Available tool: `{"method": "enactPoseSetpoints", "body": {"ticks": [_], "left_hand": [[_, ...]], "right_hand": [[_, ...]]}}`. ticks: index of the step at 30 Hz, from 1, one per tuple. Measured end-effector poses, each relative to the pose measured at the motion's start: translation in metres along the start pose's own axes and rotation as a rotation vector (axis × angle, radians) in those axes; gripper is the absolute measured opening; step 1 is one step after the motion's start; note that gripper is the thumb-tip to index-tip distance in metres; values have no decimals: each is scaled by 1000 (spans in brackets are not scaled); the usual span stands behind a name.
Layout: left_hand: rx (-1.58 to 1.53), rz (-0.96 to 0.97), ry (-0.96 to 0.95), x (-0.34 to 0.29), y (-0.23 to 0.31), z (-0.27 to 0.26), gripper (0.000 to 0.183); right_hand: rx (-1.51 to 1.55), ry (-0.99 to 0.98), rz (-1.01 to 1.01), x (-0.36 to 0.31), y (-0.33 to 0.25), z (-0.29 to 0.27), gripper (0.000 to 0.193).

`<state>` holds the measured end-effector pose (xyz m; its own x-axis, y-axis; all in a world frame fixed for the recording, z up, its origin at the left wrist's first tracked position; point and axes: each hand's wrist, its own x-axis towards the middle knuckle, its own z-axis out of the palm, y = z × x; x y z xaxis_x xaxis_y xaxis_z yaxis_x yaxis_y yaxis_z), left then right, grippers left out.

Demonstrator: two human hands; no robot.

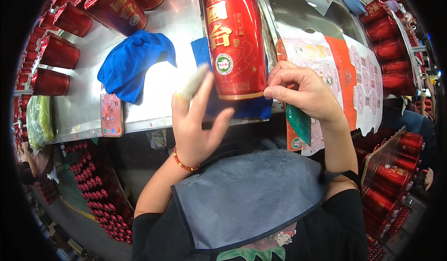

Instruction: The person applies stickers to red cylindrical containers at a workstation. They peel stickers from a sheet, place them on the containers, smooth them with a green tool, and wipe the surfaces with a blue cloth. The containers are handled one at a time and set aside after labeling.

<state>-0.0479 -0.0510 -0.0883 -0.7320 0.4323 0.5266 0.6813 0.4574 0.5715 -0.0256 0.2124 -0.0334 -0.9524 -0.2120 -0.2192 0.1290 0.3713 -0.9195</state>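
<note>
A steel worktop [181, 19] is stretching from 9 to 12 o'clock, and a sink [291, 16] is sitting at 1 o'clock. White and orange printed sheets [365, 86] are lying between 2 and 3 o'clock, some hanging past the front edge. At 12 o'clock the red canister [237, 42] is apparently lying with its gold-rimmed base pointing to 6 o'clock. A bunched blue cloth [132, 65] is resting at 10 o'clock.

At the canister's 4 o'clock, the right hand [305, 91] is bringing thumb and forefinger together beside the base; whether they are pinching something thin, I cannot tell. Its curled fingers are apparently gripping a green flat piece [298, 123]. At the canister's 7 o'clock, the left hand [198, 117] is spreading its fingers, slightly blurred; whether they are touching the red wall is unclear. A phone [111, 117] is lying at 9 o'clock. A pale finger cover [191, 86] is sheathing one left finger.

Working well here is, I judge, calling for a steady cylinder: the open palm bracing one side, the covered finger pressing lightly and evenly, and the green piece's edge staying flat so that no corner is scratching the glossy print.
</note>
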Motion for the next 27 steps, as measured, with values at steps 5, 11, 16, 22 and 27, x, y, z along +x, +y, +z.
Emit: {"method": "enactPoseSetpoints", "body": {"ticks": [5, 11, 16, 22, 27], "left_hand": [[-44, 181, 121, -15, 9, 4, 45], [54, 393, 102, -2, 12, 13, 35], [134, 428, 101, 6, 24, 27, 42], [243, 194, 94, 32, 21, 16, 60], [191, 182, 90, 31, 14, 11, 73]], "right_hand": [[67, 35, -25, 2, 6, 3, 21], [108, 38, -21, 2, 9, 4, 21], [141, 48, -47, 2, 14, 6, 18], [101, 47, 4, -3, 6, 3, 16], [118, 90, -11, -4, 11, 3, 18]]}}
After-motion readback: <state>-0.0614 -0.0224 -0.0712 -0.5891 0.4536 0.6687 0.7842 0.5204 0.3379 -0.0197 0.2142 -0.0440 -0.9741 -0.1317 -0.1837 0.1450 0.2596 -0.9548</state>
